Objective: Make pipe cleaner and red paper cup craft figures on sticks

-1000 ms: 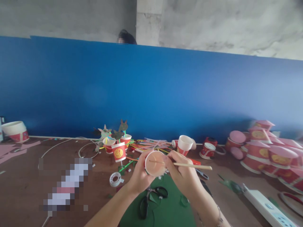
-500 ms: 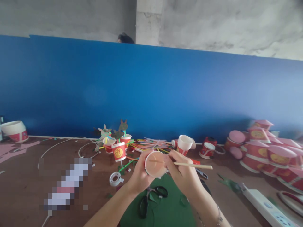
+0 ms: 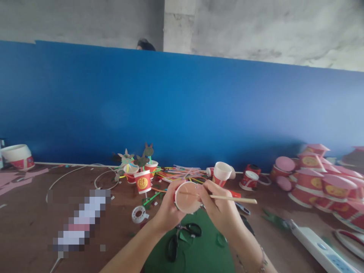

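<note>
My left hand is wrapped round the side of a red and white paper cup, whose round face is turned toward me. In my right hand a thin wooden chopstick is pinched, its tip lying against or just over that round face. Whether the tip goes into the cup I cannot tell. Below both hands, black-handled scissors rest on a dark green sheet. To the left lies a roll of white tape.
Paper cups with animal cutouts stand left of centre, beside a heap of coloured strips. More cups sit behind my right hand. Stacked red and pink cup pieces and a power strip occupy the right. A blue partition closes the back.
The cup and chopstick have shifted very slightly to the right, with both hands keeping the same hold. Behind the partition, a person's head has moved a little left.
</note>
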A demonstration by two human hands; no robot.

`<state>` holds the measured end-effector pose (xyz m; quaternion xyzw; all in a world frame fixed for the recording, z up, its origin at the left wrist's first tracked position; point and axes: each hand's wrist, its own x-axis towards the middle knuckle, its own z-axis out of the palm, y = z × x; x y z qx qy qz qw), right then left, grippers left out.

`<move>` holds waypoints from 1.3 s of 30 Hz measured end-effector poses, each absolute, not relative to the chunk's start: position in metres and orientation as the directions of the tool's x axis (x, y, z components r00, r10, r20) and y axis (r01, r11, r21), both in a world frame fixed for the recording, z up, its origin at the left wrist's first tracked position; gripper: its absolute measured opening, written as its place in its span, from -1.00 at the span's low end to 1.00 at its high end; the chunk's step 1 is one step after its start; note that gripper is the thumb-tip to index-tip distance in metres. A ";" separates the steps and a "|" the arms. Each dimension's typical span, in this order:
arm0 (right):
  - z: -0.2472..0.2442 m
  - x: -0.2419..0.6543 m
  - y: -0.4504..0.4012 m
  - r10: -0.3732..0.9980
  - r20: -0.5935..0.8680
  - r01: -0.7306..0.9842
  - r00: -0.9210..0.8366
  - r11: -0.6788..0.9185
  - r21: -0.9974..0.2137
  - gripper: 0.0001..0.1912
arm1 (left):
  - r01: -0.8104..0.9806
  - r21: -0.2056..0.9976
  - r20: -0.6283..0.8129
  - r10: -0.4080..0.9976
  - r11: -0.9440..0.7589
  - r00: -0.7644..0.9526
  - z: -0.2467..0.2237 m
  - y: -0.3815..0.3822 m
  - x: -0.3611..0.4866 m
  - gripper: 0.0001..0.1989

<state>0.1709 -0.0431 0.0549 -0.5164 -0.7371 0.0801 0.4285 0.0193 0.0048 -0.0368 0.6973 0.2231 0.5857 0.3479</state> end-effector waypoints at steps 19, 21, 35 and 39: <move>0.045 0.148 -0.048 0.815 0.535 0.788 -0.224 0.474 -0.392 -0.69 | -0.054 0.731 0.671 0.701 -0.681 0.242 -0.038 0.003 0.020 -0.46; 0.043 0.145 -0.048 0.820 0.532 0.788 -0.208 0.463 -0.406 -0.68 | -0.030 0.724 0.672 0.696 -0.689 0.252 -0.039 0.004 0.020 -0.48; 0.064 0.162 -0.068 0.685 0.719 0.593 -0.116 0.628 -0.503 -0.74 | -0.121 0.775 0.630 0.749 -0.620 0.203 -0.038 0.004 0.021 -0.41; 0.057 0.154 -0.070 0.699 0.697 0.572 -0.161 0.642 -0.511 -0.68 | -0.111 0.792 0.610 0.770 -0.600 0.186 -0.033 0.001 0.021 -0.44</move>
